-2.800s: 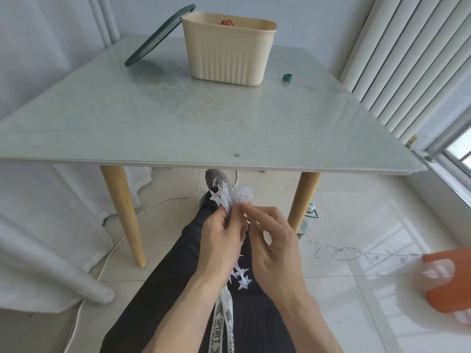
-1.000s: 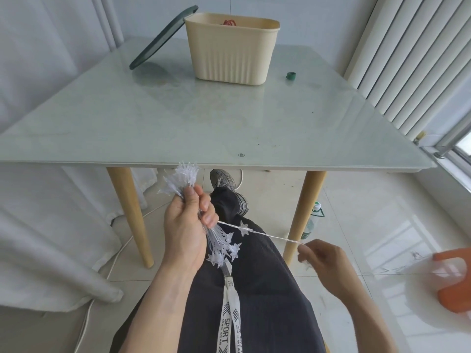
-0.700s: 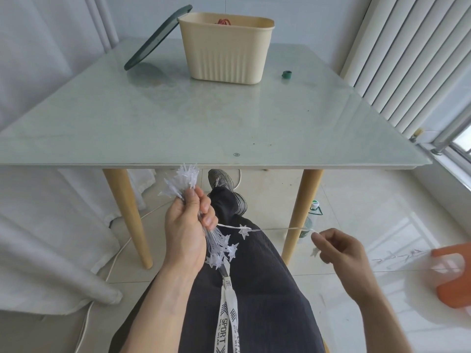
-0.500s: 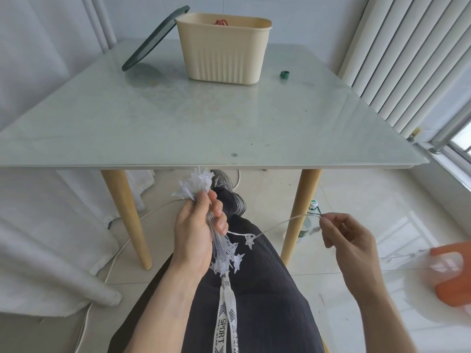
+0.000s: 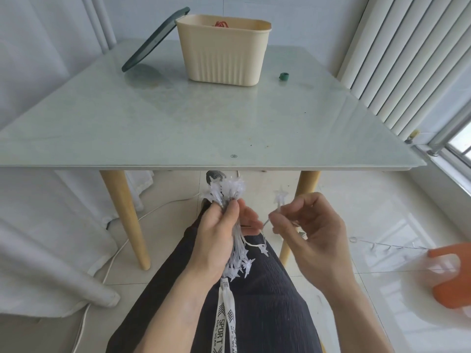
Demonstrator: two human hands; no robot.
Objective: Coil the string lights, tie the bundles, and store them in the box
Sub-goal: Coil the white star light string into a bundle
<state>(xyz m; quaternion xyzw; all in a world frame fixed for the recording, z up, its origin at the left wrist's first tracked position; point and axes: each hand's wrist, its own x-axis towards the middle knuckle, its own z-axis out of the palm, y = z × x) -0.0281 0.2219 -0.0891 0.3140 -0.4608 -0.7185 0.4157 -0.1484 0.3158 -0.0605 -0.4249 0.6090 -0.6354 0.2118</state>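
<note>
Pale glass table [image 5: 178,128] fills the upper view from my head, with the cream box [image 5: 224,50] at its far side, the dark lid [image 5: 155,40] leaning on the box's left wall, and a small green roll [image 5: 284,76] just right of it. Below the near edge, over my dark trouser leg [image 5: 254,289], my left hand [image 5: 216,240] is wrapped around the coiled bundle of star lights [image 5: 226,193]; star tips stick out above my fist and below it. My right hand [image 5: 311,233] is close beside it, thumb and forefinger pinched together on the loose strand [image 5: 266,221], one star [image 5: 279,197] standing up above them. The rest of the strand trails right across the floor toward an orange stool [image 5: 451,273]. Half a second ago my right hand was out wide with the strand stretched; it has since come in next to the bundle.
</note>
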